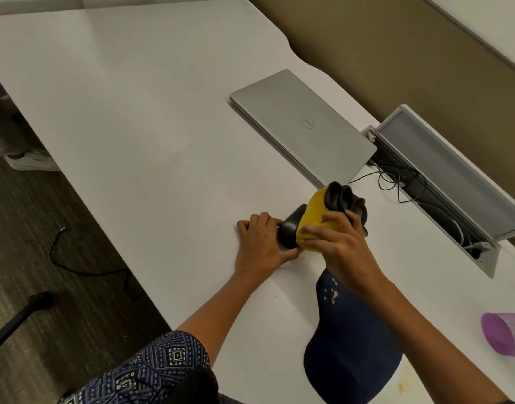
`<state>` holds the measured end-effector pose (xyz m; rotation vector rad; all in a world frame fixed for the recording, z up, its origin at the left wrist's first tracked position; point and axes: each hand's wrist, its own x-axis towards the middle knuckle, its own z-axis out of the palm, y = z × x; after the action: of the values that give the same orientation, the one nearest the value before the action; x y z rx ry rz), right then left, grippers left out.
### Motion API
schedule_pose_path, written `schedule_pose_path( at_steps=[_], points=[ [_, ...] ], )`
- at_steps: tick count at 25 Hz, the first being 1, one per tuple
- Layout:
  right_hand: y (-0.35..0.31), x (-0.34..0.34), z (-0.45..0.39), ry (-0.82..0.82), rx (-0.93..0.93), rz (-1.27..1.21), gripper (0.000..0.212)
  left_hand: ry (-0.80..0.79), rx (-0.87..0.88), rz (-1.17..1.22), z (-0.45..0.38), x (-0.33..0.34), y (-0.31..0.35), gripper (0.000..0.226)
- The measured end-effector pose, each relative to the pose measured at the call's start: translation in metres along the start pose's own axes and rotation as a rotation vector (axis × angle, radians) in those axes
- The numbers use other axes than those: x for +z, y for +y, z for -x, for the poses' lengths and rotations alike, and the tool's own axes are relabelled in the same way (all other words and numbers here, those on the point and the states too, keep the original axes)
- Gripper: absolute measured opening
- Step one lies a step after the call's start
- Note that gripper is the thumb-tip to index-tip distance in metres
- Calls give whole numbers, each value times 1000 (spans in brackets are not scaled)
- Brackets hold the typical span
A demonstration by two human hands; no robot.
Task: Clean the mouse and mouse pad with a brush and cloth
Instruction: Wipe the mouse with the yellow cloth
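A black mouse (289, 230) lies on the white desk (151, 135). My left hand (260, 247) grips its near end, fingers curled round it. My right hand (336, 243) holds a yellow and dark grey cloth (317, 211) and presses it onto the far part of the mouse. A dark blue mouse pad (352, 348) with a small pattern lies on the desk under my right forearm, which hides part of it. No brush is clearly in view.
A closed silver laptop (302, 123) lies behind the mouse. An open cable tray (437, 182) with black cables sits at the right. A purple object (504, 335) lies at the right edge. The desk's left edge drops to carpet with a loose cable (75, 266).
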<state>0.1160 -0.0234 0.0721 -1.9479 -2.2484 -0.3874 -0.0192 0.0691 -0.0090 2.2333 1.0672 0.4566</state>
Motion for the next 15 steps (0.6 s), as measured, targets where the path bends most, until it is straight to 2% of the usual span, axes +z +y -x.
schedule_pose_path(
  at_steps=[4,6,9,12,14,15],
  points=[
    [11,2,-17,34,251,-14,32,20,22,40,1,1,-2,66],
    [2,5,-21,58,258,-23,31,25,12,57,1,1,-1,67],
    [-15,10,-8,90,110,-30,28,19,2,43,-1,2,1,63],
    [-26,11,-7,26,-144,19,17,55,29,37,0,1,1,37],
    [-31,11,-16,-45,-210,74,9,69,41,8,0,1,0,27],
    [-30,13,-22,-62,-199,79,7,62,35,-15,0,2,0,30]
  ],
)
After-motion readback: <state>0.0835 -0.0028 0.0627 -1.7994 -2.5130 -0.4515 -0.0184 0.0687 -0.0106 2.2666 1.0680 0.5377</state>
